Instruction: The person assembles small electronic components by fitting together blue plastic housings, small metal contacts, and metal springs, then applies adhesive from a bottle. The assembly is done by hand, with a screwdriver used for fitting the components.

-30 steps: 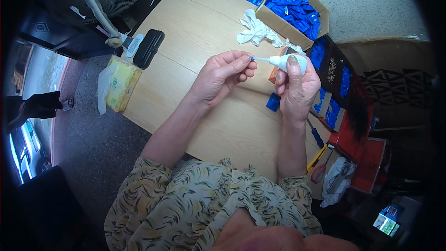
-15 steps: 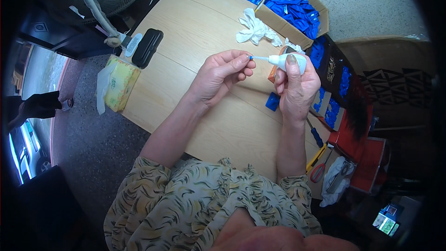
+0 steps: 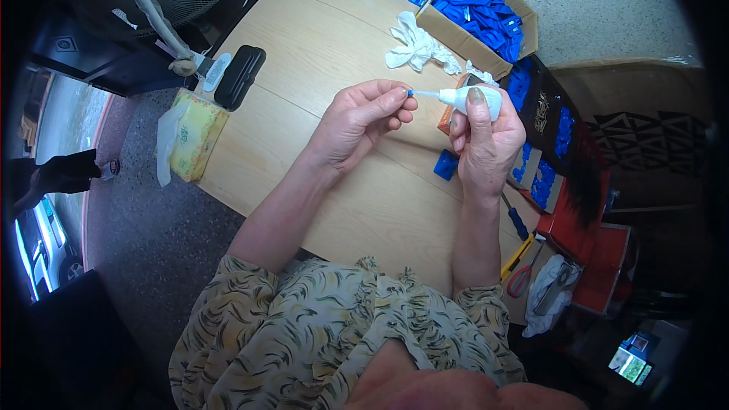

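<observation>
Between the thumb and fingertips of my left hand (image 3: 364,118) a tiny blue piece (image 3: 411,93) is pinched; most of it is hidden. My right hand (image 3: 490,140) grips a small white squeeze bottle (image 3: 480,102), thumb on top and fingers wrapped beneath. The bottle lies sideways, and its thin clear nozzle (image 3: 427,94) points left, its tip at or very near the blue piece. Both hands are above the wooden table. On the tabletop beside my right wrist lies a flat blue part (image 3: 446,165).
Crumpled white tissues (image 3: 418,45) lie beyond my hands, near a cardboard box (image 3: 471,49) full of blue parts. At the right are a screwdriver (image 3: 517,222), a yellow cutter (image 3: 518,257) and red-handled scissors (image 3: 520,282). A tissue pack (image 3: 199,137) and a black case (image 3: 240,78) sit at the left edge.
Almost nothing differs. Both hands keep the same hold, and the nozzle stays by the blue piece.
</observation>
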{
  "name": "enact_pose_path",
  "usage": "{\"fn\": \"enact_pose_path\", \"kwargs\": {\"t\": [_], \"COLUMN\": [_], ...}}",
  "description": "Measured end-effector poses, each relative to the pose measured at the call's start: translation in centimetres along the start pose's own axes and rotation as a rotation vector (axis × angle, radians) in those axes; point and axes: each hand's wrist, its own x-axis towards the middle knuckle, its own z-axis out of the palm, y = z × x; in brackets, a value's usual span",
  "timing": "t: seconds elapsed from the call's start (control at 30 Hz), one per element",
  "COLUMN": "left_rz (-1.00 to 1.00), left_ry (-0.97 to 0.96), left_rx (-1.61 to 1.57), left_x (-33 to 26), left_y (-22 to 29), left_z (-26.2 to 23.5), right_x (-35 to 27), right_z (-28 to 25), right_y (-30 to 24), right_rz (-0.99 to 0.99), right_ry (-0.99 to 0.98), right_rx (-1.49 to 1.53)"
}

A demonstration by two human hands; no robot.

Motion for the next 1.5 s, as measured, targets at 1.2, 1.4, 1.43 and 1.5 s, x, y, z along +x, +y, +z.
{"fn": "enact_pose_path", "kwargs": {"t": [1.2, 1.4, 1.43, 1.5], "left_rz": [-0.093, -0.127, -0.14, -0.142], "left_ry": [-0.068, -0.126, -0.135, -0.121], "left_rx": [-0.15, -0.257, -0.254, -0.177], "left_x": [0.6, 0.3, 0.1, -0.3], "left_y": [-1.7, -2.0, -2.4, -2.4], "left_z": [-0.4, -0.6, -0.3, -0.6], "right_x": [-1.0, -5.1, -5.9, -7.6], "right_z": [-3.7, -12.3, -14.7, -17.3], "right_y": [-2.2, -5.1, -5.1, -5.6], "right_rz": [0.146, -0.094, -0.145, -0.142], "right_ry": [-0.001, 0.165, 0.149, 0.326], "right_rx": [0.489, 0.394, 0.283, 0.117]}}
